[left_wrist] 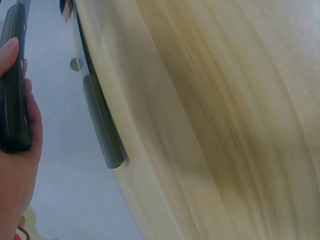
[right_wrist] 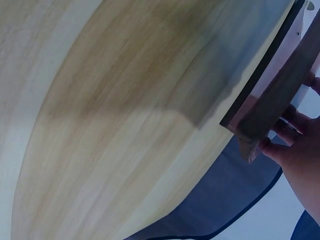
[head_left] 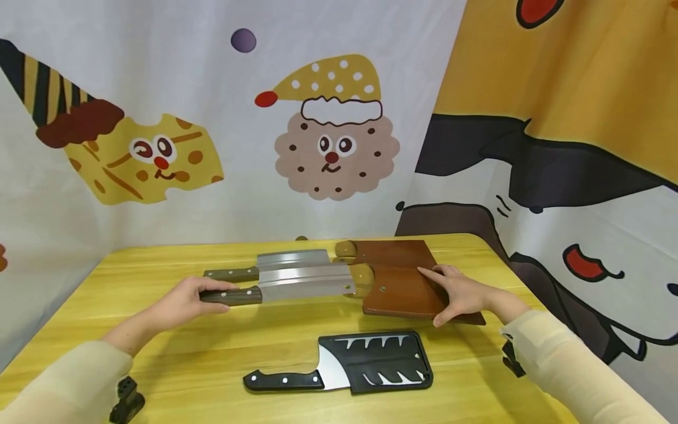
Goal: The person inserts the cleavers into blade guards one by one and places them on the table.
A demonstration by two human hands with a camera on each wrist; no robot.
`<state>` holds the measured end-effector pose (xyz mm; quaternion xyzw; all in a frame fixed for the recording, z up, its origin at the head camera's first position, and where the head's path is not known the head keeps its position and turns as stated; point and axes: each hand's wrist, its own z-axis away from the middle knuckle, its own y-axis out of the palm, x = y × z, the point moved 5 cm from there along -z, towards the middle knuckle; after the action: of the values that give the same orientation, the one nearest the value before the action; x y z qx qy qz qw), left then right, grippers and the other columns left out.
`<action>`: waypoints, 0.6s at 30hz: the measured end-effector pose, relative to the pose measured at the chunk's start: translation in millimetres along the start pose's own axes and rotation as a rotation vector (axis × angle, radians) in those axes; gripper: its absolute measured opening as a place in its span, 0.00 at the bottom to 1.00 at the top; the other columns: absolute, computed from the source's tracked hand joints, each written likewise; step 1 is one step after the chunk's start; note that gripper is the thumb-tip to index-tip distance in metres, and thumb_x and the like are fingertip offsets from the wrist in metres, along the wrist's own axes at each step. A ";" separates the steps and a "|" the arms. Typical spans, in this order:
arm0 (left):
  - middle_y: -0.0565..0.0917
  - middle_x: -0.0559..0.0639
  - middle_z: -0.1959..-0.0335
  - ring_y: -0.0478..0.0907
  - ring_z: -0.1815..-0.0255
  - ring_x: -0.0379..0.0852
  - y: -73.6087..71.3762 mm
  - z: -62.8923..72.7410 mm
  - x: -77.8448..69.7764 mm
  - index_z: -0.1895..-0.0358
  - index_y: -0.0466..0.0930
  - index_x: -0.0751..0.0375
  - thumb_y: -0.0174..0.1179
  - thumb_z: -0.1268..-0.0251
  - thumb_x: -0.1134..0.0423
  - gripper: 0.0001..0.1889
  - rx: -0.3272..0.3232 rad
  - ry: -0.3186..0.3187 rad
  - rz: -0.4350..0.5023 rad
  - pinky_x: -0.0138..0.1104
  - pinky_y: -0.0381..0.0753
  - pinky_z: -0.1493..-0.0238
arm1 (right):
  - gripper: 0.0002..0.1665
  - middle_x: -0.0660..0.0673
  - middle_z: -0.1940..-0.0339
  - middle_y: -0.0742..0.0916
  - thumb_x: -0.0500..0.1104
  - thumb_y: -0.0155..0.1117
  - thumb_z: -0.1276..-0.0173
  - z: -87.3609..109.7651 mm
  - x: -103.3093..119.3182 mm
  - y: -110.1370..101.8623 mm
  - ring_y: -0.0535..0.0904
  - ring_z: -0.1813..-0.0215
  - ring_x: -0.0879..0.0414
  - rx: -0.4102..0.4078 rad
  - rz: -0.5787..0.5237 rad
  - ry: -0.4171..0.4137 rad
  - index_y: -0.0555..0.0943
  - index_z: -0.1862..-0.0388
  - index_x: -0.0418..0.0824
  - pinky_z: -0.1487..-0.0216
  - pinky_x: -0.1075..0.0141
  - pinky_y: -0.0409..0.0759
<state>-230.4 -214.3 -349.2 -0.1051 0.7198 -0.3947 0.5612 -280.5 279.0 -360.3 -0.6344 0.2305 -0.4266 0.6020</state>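
In the head view my left hand (head_left: 182, 303) grips the dark wooden handle of a cleaver (head_left: 304, 282), raised over the table. The blade points right, and its far end overlaps the tan strap of a brown leather sheath (head_left: 405, 291). My right hand (head_left: 463, 294) holds that sheath by its right side, thumb at the lower edge and fingers across the top. Fingers wrap the cleaver handle (left_wrist: 14, 100) in the left wrist view. From the right wrist, the sheath (right_wrist: 277, 97) appears edge-on, pinched at its end.
Behind lie a second cleaver (head_left: 293, 257) and a second brown sheath (head_left: 397, 252) with a tan strap. Nearer the front, a black-handled kitchen knife (head_left: 286, 381) sits in a black blade guard (head_left: 378, 360). The yellow wooden table (head_left: 190, 377) ends at a cartoon-print curtain (head_left: 249, 218).
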 end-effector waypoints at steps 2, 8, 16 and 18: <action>0.82 0.62 0.52 0.60 0.80 0.34 1.1 -1.9 -1.1 0.43 0.77 0.65 0.65 0.43 0.60 0.24 -0.004 0.002 -0.019 0.32 0.66 0.76 | 0.68 0.28 0.37 0.65 0.61 0.78 0.63 0.1 -0.7 0.4 0.61 0.38 0.33 0.001 -0.004 0.001 0.56 0.27 0.35 0.45 0.38 0.67; 0.80 0.64 0.48 0.58 0.81 0.34 3.8 -5.0 -3.2 0.45 0.78 0.64 0.65 0.45 0.61 0.23 -0.016 0.021 -0.058 0.31 0.66 0.77 | 0.68 0.27 0.36 0.63 0.59 0.78 0.62 -1.4 -2.1 2.5 0.59 0.37 0.32 0.010 -0.034 0.007 0.54 0.27 0.36 0.45 0.37 0.67; 0.82 0.62 0.50 0.68 0.74 0.31 8.6 -10.0 -6.6 0.45 0.79 0.65 0.65 0.45 0.63 0.22 -0.011 0.050 -0.099 0.30 0.68 0.74 | 0.68 0.27 0.36 0.64 0.60 0.78 0.62 -3.8 1.7 2.0 0.60 0.37 0.33 0.004 -0.026 -0.005 0.55 0.27 0.36 0.45 0.39 0.67; 0.82 0.62 0.50 0.69 0.73 0.31 10.0 -11.2 -7.8 0.45 0.79 0.65 0.65 0.45 0.63 0.22 -0.007 0.056 -0.095 0.30 0.68 0.74 | 0.68 0.28 0.36 0.65 0.61 0.78 0.62 -4.6 3.5 1.8 0.61 0.37 0.34 0.005 -0.018 -0.010 0.55 0.27 0.36 0.45 0.39 0.68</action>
<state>-234.7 -197.9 -349.8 -0.1298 0.7309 -0.4212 0.5211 -282.0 273.3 -361.5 -0.6372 0.2206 -0.4294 0.6008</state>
